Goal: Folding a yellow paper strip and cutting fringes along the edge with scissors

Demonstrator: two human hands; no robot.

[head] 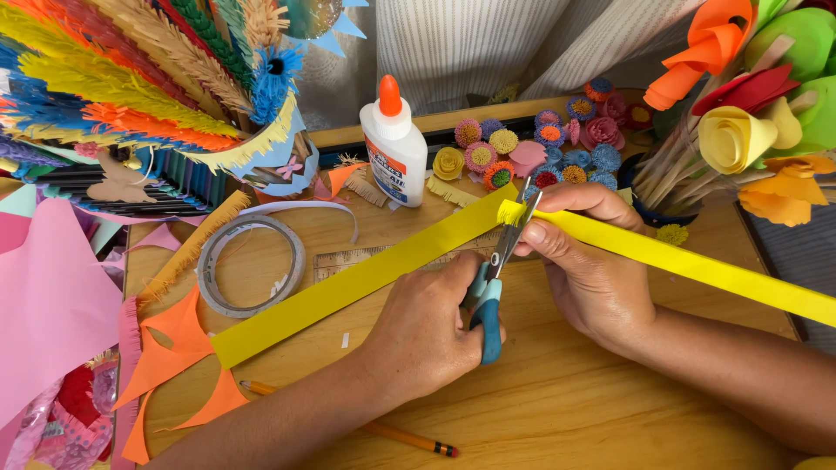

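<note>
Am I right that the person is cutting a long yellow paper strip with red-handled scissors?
Not quite: the head view shows the scissors have blue handles, not red. The left hand works them, cutting a long yellow paper strip that the right hand holds.

A: Long paper strip (366, 277), plain bright yellow. Scissors (489, 300): blue-teal plastic handles, silver blades.

B: Glue bottle (394, 150), white with an orange cap and a label in blue and red. Tape roll (251, 265), pale grey and translucent.

A: Jagged paper scraps (178, 344), orange. Big paper sheet (43, 305), pink. Pencil (383, 431), orange-yellow with a dark band.

B: Small rolled paper flowers (540, 148): pink, blue, yellow, with striped centres. Fringed paper feathers (113, 78): yellow, blue, orange, green, tan. Wooden table (566, 409), honey-brown grain.
</note>
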